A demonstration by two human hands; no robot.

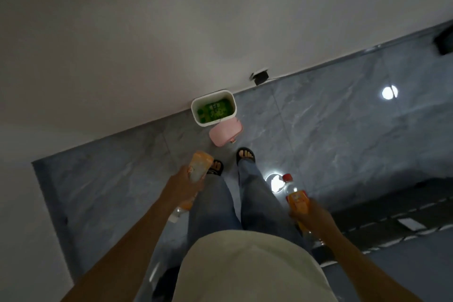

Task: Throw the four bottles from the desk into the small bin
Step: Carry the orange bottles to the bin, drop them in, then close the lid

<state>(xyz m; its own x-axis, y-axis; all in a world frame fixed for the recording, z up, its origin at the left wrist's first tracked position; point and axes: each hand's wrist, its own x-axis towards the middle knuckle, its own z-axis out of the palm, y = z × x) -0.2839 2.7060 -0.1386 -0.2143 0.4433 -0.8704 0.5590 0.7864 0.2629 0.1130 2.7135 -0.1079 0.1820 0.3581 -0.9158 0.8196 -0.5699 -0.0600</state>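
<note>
Head view, small white rounded-rectangle bin point(213, 108) open against the wall, green bottles inside, pink lid point(225, 131) beside it on glossy grey marble floor point(331, 130), left hand point(182, 185) fingers wrapped round an orange-labelled plastic bottle point(199, 165), right hand point(310, 217) fingers gripping a red-capped orange bottle point(294, 193), bare floor between feet and bin.

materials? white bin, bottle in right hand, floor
Small white open-topped bin: looks like matte moulded plastic, with smooth rounded corners. Red-capped clear bottle with an orange label in the right hand: likely thin transparent plastic, glassy above the label. Grey veined floor: polished stone or ceramic tile; lamp reflections and grout lines show.
</note>
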